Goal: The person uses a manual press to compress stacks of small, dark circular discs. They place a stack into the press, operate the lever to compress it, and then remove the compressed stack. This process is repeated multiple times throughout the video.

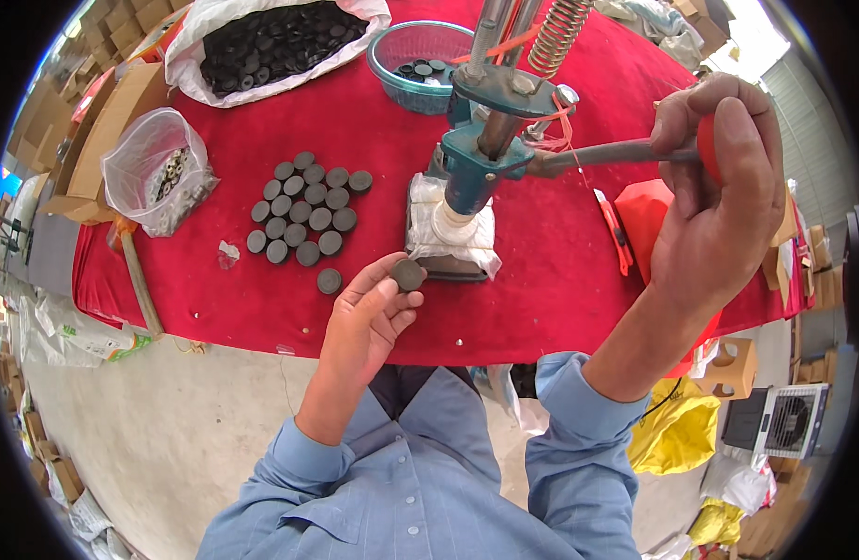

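Note:
My left hand [369, 303] pinches a round dark grey disc [407, 274] between thumb and fingers, just in front of the press base. The green hand press [474, 177] stands on the table, its white ram tip [453, 224] over a base padded with white wrapping [481, 245]. Raised at the right, my right hand [719, 177] is closed round the red-knobbed end of the press lever [607, 154]. A cluster of similar discs [299, 213] lies left of the press, with a single disc [329, 281] nearest my left hand.
On the red-covered table [542, 317] are a white sack of black discs [271, 47], a teal basket [420, 93] with discs, a clear bag of small metal parts [159, 168], a hammer [140, 275] at the left edge and a red utility knife [614, 233] right of the press.

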`<state>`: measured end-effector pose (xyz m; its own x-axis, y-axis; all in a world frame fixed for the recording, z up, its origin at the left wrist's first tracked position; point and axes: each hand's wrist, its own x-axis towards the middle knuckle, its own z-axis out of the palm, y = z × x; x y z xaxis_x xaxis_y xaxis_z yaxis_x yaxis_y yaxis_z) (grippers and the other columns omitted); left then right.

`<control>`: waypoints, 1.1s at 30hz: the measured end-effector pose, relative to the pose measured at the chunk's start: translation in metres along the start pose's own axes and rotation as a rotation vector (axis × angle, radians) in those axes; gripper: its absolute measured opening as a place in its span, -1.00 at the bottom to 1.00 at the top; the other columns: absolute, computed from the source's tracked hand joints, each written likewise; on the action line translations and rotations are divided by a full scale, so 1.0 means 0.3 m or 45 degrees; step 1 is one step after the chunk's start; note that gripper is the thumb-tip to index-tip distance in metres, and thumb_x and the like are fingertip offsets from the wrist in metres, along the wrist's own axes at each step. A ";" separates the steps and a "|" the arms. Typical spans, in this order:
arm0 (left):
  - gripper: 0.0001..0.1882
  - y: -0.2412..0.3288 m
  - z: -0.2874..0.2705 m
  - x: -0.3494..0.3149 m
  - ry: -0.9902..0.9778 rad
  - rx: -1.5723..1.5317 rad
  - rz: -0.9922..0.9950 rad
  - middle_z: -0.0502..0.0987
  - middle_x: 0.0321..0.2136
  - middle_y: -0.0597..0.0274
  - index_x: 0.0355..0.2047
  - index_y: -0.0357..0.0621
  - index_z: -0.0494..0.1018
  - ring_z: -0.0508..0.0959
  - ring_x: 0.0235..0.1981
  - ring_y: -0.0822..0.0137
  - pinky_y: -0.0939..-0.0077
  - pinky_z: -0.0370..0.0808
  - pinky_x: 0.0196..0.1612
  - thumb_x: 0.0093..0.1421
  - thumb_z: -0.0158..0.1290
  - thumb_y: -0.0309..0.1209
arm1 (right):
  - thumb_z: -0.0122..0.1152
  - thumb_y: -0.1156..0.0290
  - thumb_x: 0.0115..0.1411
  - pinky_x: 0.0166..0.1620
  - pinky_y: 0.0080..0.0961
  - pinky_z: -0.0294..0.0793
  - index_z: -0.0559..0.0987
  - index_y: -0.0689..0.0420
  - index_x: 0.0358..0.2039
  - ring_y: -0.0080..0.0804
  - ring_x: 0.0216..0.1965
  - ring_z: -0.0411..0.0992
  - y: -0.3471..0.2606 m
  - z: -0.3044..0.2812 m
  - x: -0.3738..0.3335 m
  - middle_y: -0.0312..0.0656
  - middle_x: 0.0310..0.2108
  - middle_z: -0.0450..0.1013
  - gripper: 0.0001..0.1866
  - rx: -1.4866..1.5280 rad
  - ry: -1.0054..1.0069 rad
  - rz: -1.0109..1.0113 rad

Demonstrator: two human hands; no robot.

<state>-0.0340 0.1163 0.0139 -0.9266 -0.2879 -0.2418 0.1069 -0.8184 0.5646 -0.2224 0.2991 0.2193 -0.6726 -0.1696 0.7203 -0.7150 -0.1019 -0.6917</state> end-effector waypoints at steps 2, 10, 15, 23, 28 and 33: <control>-0.63 -0.007 -0.026 0.010 0.021 -0.123 -0.065 0.59 0.01 -0.03 0.17 -0.27 0.43 0.67 -0.15 0.33 0.53 0.66 -0.09 0.41 0.08 -0.42 | 0.08 0.24 0.36 -0.46 -0.71 0.18 0.58 0.24 -0.15 -0.58 -0.47 0.40 0.002 -0.001 -0.002 -0.14 -0.44 0.49 -0.70 -0.010 0.006 -0.026; -0.64 -0.015 -0.068 0.029 0.107 -0.593 -0.273 0.45 0.08 -0.22 0.05 -0.40 0.39 0.66 -0.20 0.31 0.57 0.72 -0.14 0.45 0.08 -0.32 | 0.09 0.23 0.36 -0.46 -0.70 0.19 0.58 0.26 -0.15 -0.57 -0.46 0.41 0.009 -0.003 -0.001 -0.13 -0.44 0.48 -0.68 0.007 0.016 -0.032; -0.65 -0.012 -0.060 0.024 0.072 -0.688 -0.326 0.44 0.10 -0.23 0.04 -0.42 0.40 0.66 -0.17 0.27 0.54 0.73 -0.17 0.46 0.06 -0.33 | 0.09 0.23 0.36 -0.47 -0.70 0.17 0.58 0.28 -0.15 -0.57 -0.46 0.40 0.017 -0.010 0.002 -0.13 -0.44 0.48 -0.67 0.049 -0.016 -0.037; -0.63 0.001 -0.039 0.011 -0.074 -0.554 -0.306 0.45 0.16 -0.16 0.19 -0.34 0.38 0.66 -0.08 0.23 0.47 0.70 -0.18 0.43 0.03 -0.45 | 0.08 0.23 0.38 -0.47 -0.70 0.17 0.59 0.27 -0.13 -0.55 -0.46 0.40 0.021 -0.013 -0.001 -0.13 -0.46 0.47 -0.67 0.046 -0.043 -0.076; -0.62 -0.007 -0.008 -0.011 -0.106 -0.061 -0.064 0.55 0.06 -0.01 0.19 -0.23 0.41 0.65 -0.04 0.23 0.43 0.67 -0.07 0.37 0.01 -0.57 | 0.08 0.22 0.39 -0.46 -0.70 0.19 0.58 0.28 -0.11 -0.55 -0.45 0.41 0.021 0.006 -0.002 -0.14 -0.46 0.47 -0.65 -0.011 0.033 -0.103; -0.58 -0.015 0.011 -0.012 -0.163 0.053 0.079 0.55 -0.06 0.08 0.17 -0.25 0.40 0.62 -0.01 0.20 0.37 0.65 0.02 0.29 -0.04 -0.66 | 0.07 0.22 0.39 -0.46 -0.69 0.20 0.57 0.30 -0.10 -0.54 -0.44 0.41 0.023 -0.009 0.004 -0.13 -0.46 0.47 -0.64 0.020 -0.008 -0.088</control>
<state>-0.0324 0.1227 0.0147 -0.9574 -0.2693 -0.1043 0.1529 -0.7790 0.6081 -0.2287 0.3008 0.2154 -0.6207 -0.1675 0.7660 -0.7565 -0.1289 -0.6412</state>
